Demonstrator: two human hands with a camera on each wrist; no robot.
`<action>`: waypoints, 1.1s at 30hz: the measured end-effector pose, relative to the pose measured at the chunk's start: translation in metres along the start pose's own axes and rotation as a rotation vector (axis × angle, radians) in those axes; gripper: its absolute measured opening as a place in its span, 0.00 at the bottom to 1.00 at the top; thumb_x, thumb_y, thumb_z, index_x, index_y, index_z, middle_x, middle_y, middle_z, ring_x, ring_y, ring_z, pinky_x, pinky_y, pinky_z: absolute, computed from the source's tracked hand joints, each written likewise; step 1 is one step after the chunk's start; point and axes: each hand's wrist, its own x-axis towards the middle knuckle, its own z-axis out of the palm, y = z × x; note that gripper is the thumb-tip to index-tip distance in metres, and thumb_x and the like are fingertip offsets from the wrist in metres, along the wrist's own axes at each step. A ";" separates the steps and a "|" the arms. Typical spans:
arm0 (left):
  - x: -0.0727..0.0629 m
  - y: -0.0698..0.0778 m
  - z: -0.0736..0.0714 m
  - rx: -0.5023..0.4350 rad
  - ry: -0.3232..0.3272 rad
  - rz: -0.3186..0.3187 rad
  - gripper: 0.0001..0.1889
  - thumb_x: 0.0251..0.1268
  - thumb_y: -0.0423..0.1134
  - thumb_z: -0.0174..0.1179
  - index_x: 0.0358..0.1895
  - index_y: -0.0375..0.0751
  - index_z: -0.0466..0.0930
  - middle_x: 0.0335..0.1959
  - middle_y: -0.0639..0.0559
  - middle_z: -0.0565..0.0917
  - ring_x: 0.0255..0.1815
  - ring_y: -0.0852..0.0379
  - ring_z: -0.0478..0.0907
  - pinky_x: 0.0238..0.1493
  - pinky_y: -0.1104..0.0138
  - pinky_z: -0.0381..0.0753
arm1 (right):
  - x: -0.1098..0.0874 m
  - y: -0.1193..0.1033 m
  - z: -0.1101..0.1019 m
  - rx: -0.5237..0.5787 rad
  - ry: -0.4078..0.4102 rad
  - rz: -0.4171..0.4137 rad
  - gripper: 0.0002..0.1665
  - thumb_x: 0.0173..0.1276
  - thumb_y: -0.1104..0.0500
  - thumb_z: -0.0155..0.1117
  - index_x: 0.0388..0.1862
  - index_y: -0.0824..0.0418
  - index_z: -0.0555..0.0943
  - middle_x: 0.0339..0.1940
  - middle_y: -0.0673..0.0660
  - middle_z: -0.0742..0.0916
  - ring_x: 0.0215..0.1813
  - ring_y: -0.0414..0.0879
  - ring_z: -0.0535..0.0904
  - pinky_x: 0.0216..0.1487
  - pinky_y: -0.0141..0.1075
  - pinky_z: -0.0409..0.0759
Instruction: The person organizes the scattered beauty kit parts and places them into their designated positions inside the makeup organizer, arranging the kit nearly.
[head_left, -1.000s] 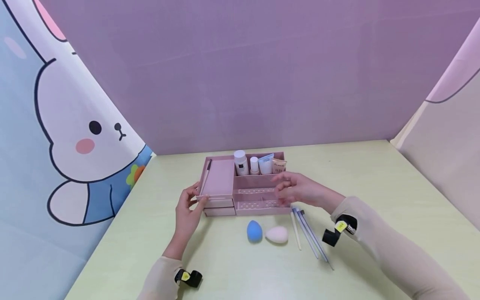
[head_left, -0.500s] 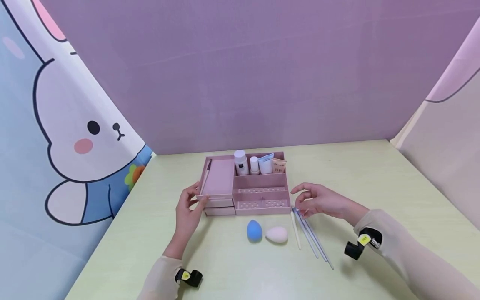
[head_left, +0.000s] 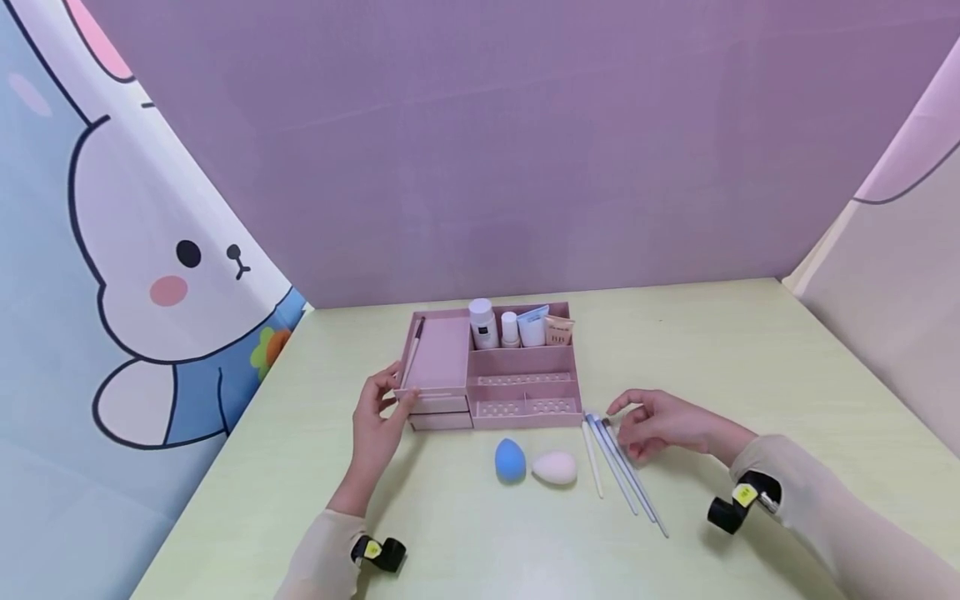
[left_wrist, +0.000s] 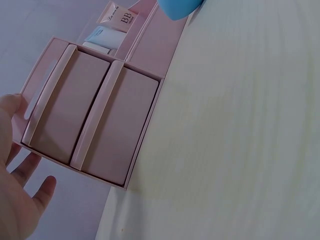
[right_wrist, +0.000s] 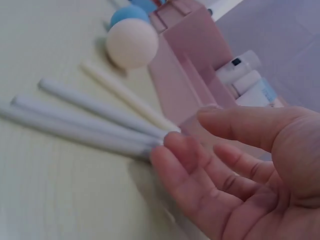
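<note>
Right hand [head_left: 670, 423], loosely spread, has moved from the boxy pink plastic organizer [head_left: 444, 354] to beside slim lavender brushes [head_left: 627, 472]; left hand [head_left: 377, 427] pinches the organizer's corner, presumably steadying it.

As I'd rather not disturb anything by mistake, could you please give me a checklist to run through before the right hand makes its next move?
1. Organizer supported: ok, the left hand grips its near left corner.
2. Right hand free to pick: ok, thumb and fingers apart, nothing held.
3. Lilac sticks well separated: not ok, the three bunch together at the ends nearest the organizer.
4. Right hand clear of those stick ends: cannot tell, the fingertips overlap them in the right wrist view.
5. Drawers closed: ok, both sit inside the frame.
6. Blue sponge off the sticks: ok, it lies apart.
</note>
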 end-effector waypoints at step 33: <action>-0.004 0.033 -0.001 0.013 0.001 0.014 0.11 0.62 0.21 0.62 0.40 0.20 0.69 0.62 0.29 0.76 0.60 0.33 0.75 0.49 0.61 0.78 | 0.006 -0.013 0.037 -0.605 0.311 0.193 0.20 0.51 0.71 0.68 0.44 0.67 0.75 0.15 0.57 0.81 0.15 0.45 0.78 0.18 0.38 0.81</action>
